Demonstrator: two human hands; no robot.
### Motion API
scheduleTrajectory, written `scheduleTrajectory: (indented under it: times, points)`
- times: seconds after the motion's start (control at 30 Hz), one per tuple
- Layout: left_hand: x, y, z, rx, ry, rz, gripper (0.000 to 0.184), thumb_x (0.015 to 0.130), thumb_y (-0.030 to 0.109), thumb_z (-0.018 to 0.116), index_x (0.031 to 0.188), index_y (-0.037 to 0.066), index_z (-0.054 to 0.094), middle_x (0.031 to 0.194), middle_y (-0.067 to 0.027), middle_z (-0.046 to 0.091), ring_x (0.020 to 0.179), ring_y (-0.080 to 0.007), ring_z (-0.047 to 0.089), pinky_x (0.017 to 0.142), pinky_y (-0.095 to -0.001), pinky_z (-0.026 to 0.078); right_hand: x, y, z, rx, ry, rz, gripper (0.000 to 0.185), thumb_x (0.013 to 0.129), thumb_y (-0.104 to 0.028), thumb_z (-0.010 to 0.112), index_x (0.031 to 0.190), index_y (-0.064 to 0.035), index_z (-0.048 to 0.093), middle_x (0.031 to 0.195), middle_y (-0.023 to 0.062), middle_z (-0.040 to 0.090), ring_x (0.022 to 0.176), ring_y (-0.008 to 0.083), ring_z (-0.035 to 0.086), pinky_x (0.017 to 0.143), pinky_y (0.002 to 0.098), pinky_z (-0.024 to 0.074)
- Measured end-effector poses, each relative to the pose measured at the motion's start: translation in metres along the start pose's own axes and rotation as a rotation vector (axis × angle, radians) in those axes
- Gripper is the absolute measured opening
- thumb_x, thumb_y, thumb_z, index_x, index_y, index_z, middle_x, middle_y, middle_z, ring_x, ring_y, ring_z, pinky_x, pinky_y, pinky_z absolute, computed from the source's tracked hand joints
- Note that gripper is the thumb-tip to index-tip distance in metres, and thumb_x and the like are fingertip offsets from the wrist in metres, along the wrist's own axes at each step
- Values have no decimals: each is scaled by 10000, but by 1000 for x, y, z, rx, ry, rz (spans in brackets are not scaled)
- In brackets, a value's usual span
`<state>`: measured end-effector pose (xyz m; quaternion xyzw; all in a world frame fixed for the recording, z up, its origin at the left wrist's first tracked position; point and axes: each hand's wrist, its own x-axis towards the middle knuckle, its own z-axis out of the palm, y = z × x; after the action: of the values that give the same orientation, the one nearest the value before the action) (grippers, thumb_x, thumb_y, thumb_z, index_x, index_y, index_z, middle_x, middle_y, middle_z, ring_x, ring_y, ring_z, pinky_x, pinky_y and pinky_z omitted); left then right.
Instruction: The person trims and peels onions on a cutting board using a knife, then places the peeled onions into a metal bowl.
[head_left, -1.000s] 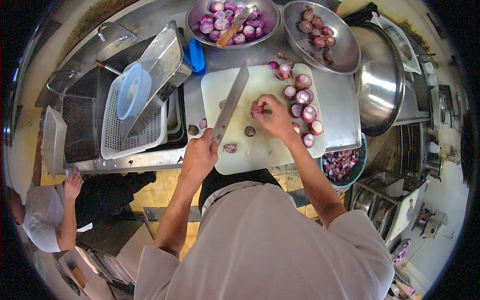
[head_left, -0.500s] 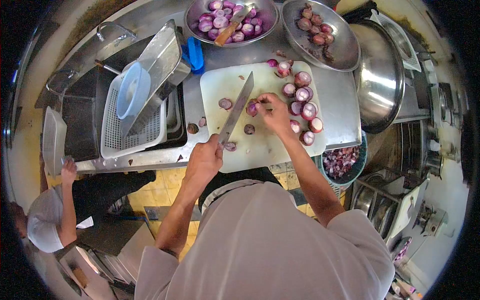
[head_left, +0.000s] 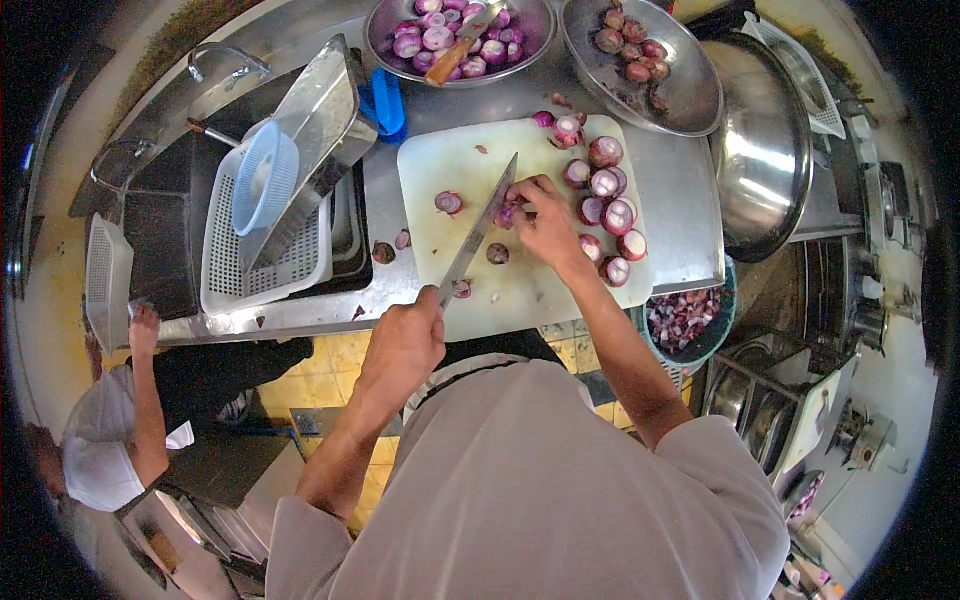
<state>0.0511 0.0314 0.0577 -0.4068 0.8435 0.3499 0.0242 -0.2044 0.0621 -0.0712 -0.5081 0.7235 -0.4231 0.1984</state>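
Note:
My left hand (head_left: 408, 340) is wrapped round the handle of a large knife (head_left: 478, 235), whose blade points up and right over the white cutting board (head_left: 430, 180). My right hand (head_left: 545, 220) pinches a red onion (head_left: 507, 214) against the board, right beside the blade. Several trimmed red onions (head_left: 604, 184) are grouped along the board's right side. Cut ends lie left of and below the held onion: a sliced piece (head_left: 448, 202), a dark root end (head_left: 498, 253) and a small slice (head_left: 461, 289) near the knife.
A steel bowl (head_left: 545, 50) holds peeled onions and a wooden-handled knife; another (head_left: 700, 110) holds unpeeled ones. A big pot (head_left: 760, 150) stands right. Baskets and a tray (head_left: 305, 130) fill the sink area left. Onion scraps (head_left: 685, 318) sit in a basket. Another person (head_left: 105, 430) is lower left.
The onion in my right hand has been lowered to the board beside the blade. The knife has moved slightly right. The other person's arm has shifted a little.

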Motion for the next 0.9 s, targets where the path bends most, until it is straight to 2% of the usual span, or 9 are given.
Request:
scheduleTrajectory:
  times: [0.07,0.3,0.37,0.43,0.53,0.67,0.7,0.83,0.9]
  points:
    - [1,4,2,12,-53,-66,146,897,60,590,1014,-21,556,721,-287,633,734,-498,649,648,-567,509,1,-2,-1,2,-3,5,246,788,-20,659,1034,-8,660,1038,206,622,937,397,649,823,456,549]
    - [21,16,13,77,-100,-88,160,884,51,574,1019,-33,551,738,-305,637,770,-500,654,675,-568,518,1,0,1,-12,14,-16,231,753,1,627,982,-11,659,989,178,636,913,376,657,794,429,542]
    - [37,6,28,14,-48,10,154,877,45,564,1004,-42,547,737,-315,635,776,-502,654,690,-567,523,0,2,2,-15,1,-24,231,750,5,627,978,-10,661,986,179,636,903,375,658,779,427,546]
    - [62,-9,57,26,-16,9,161,872,39,562,1007,-47,547,742,-316,641,768,-508,656,699,-575,523,-1,3,3,0,19,-48,204,776,-16,659,980,-23,650,997,192,614,868,394,649,775,458,549]
    - [87,-14,76,43,43,17,164,868,39,565,1007,-47,552,747,-311,648,764,-504,661,709,-580,524,-6,-4,0,100,25,-26,195,770,-15,664,963,-22,637,980,185,603,857,382,647,757,448,545]
    - [98,-23,65,-70,79,53,152,881,73,584,994,-27,563,746,-287,652,772,-470,669,705,-566,526,-10,-4,-4,86,45,-80,224,744,-28,697,956,-23,623,972,181,596,858,373,643,749,436,542]
    - [97,-28,61,-67,78,57,152,881,73,584,994,-27,563,746,-287,652,772,-470,669,705,-566,526,-12,-1,-6,53,1,-33,253,730,-42,719,960,-25,616,972,180,598,855,370,641,751,430,542]
    - [88,-55,57,20,110,106,224,903,103,587,1089,-22,579,775,-288,652,778,-470,664,695,-554,515,-21,-1,-19,-128,-105,115,298,682,-45,764,902,-33,565,966,158,594,847,352,635,765,412,530]
    - [80,-55,52,-20,150,70,249,910,110,590,1125,-14,579,789,-290,653,786,-475,662,687,-551,509,-27,4,-16,-168,-51,66,315,677,-62,775,930,-43,588,997,158,605,881,360,629,791,425,528]
